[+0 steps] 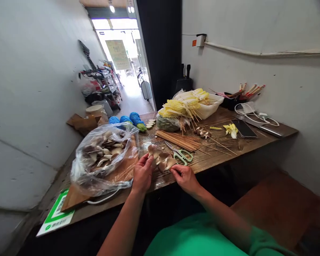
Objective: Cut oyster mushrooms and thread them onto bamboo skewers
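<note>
A row of grey-brown oyster mushrooms (164, 160) spans the gap between my two hands above the table's front edge. My left hand (143, 174) is closed on the left end, thumb against a cap. At the other end, my right hand (185, 178) pinches close to the last cap; whether a stick runs through the mushrooms is hidden. Just behind them lie green-handled scissors (180, 154), blades half open. Beyond the scissors is a pile of thin wooden skewers (180, 140). A skewer with mushrooms on it (202, 133) rests farther right.
Left, a clear plastic bag (81, 174) of oyster mushrooms sits on a wooden board (74, 197). Skewered yellow leaves (181, 106) are heaped at the back beside a white tub (212, 108). A phone (244, 128) and a long knife (272, 131) lie right.
</note>
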